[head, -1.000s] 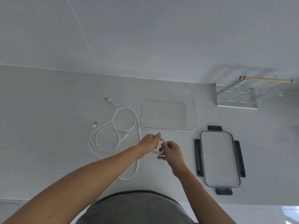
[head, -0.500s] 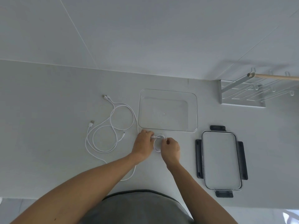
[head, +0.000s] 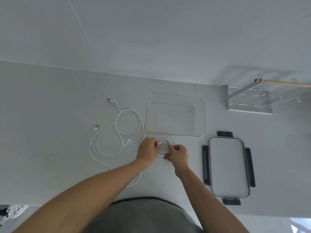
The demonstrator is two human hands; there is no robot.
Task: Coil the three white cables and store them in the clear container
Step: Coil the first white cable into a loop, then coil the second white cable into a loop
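Left grip (head: 147,150) and right grip (head: 178,153) pinched together, forearms converging.

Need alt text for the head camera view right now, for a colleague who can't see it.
Both hands, the left hand and the right hand, hold a small coil of white cable just in front of the empty clear container. Loose white cables lie to the left on the counter; the lid lies to the right.

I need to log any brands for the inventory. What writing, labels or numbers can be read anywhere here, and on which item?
None can be read. The clear container, its lid, the loose white cables, the coil held by both hands, and the wall rack show no legible text, logo or number. The USB plugs are too small to tell.
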